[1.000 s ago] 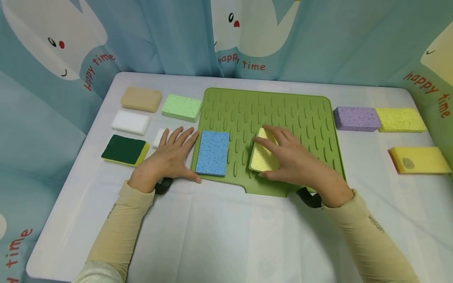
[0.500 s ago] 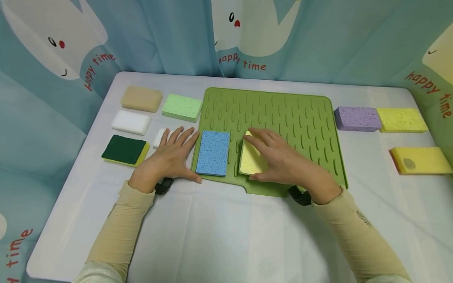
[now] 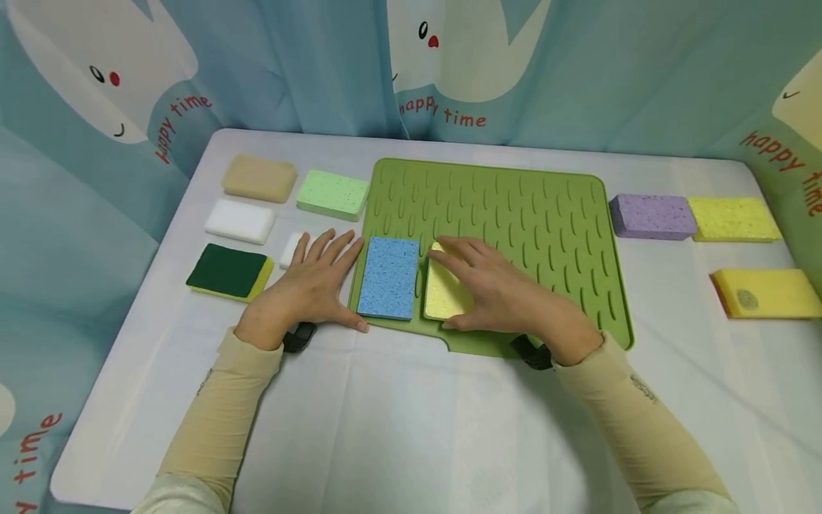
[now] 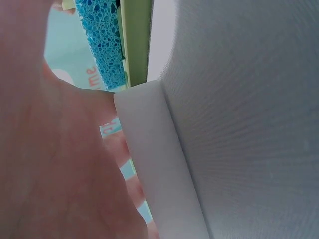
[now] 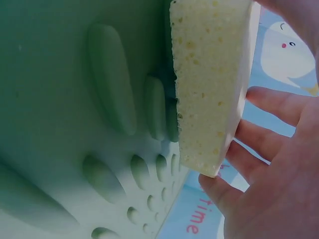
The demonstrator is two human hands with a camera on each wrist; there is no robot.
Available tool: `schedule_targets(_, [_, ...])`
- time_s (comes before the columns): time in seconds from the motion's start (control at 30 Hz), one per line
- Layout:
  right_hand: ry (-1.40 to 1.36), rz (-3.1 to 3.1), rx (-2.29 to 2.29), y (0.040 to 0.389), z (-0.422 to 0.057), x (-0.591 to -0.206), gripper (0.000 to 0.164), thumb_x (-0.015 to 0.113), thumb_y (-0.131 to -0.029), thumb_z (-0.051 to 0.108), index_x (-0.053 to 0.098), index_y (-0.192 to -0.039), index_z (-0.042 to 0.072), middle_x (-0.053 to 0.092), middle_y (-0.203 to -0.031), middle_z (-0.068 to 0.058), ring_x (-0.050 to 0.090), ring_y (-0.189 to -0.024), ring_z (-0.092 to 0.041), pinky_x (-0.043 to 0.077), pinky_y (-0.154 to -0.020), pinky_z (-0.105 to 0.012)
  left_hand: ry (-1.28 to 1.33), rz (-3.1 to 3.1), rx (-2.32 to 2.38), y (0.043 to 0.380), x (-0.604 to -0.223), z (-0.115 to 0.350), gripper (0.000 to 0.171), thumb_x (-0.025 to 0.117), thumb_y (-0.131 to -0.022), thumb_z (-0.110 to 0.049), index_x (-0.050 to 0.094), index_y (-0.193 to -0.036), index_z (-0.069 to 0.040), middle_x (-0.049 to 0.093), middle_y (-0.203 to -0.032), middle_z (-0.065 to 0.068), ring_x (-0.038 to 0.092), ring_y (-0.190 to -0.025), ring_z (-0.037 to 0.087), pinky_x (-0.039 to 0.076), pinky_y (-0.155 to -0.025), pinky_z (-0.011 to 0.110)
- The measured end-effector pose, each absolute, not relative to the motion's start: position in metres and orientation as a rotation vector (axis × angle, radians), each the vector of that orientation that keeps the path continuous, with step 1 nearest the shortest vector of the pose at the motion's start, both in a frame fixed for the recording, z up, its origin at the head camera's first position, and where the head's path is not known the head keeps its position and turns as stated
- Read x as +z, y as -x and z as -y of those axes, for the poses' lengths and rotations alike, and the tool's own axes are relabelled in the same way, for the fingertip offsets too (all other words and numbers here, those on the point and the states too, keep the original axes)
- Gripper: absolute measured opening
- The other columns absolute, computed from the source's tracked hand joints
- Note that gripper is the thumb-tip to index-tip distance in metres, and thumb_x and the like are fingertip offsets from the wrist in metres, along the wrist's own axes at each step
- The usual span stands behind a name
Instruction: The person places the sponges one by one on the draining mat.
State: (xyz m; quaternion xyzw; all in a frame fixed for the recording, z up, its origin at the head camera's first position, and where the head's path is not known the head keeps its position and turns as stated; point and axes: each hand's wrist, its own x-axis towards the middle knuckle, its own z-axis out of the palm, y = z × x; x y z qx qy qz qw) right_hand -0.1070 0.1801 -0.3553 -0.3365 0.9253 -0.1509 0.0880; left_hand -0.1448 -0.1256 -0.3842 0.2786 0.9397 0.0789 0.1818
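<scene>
So, closest in are two rolled beige sleeves (image 3: 642, 417) reaching over the pale surface (image 3: 398, 442), and both hands work past them. Left grip (image 3: 311, 289) is spread flat, fingers apart, lying partly over a small white block (image 4: 157, 159) beside the mat; it isn't clamped on anything, and my guess is it's just planted there for steadiness. Right grip (image 3: 504, 285) is clamped on the pale yellow sponge (image 3: 443, 294), thumb at the near end and fingers at the far end, probably since pinching it lengthwise leaves the long side free to sit close to its neighbour. That neighbour is the blue sponge (image 3: 388, 278), lying flat just to the left with a narrow gap between, both parallel on the near-left part of the green mat (image 3: 539, 207). Can't tell if the yellow one fully rests on the ribs. Off the mat, a dark green scourer (image 3: 229, 271) sits left and an orange-yellow sponge (image 3: 770, 294) right. Further back: another white block (image 3: 240, 221), purple sponge (image 3: 653, 216) snug against a bright yellow one (image 3: 735, 219), light green sponge (image 3: 332, 194), tan sponge (image 3: 259, 178), then the blue curtain (image 3: 321, 64).
</scene>
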Motion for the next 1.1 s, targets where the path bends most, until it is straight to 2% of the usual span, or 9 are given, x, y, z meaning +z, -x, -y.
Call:
schedule_targets(0.47, [0.961,-2.719,-0.454,0.1082,-0.1785,-0.3567,0.104,0.082,-0.076,0.050,0.029,-0.155,0.007,0.024,-0.162,-0.014,0.024,-0.149,-0.034,0.026,-0.119,-0.055,-0.794,-2.654,0.217,0.1450,-0.3863,0.1250,0.137,0.077,-0.062,-0.076,0.008,-0.161,-0.013,0.004,-0.168,0.011,-0.001,-0.154,0.038,-0.005,-0.120,0.065])
schedule_targets(1.1, [0.903,-2.675,-0.459,0.1090,-0.1782,-0.3571,0.102,0.081,-0.078,0.049,0.028,-0.157,0.011,0.019,-0.165,-0.012,0.020,-0.151,-0.033,0.025,-0.120,-0.053,-0.798,-2.655,0.221,0.1439,-0.3841,0.1255,0.136,0.077,-0.062,-0.075,0.008,-0.161,-0.013,0.004,-0.168,0.011,-0.001,-0.154,0.039,-0.004,-0.119,0.065])
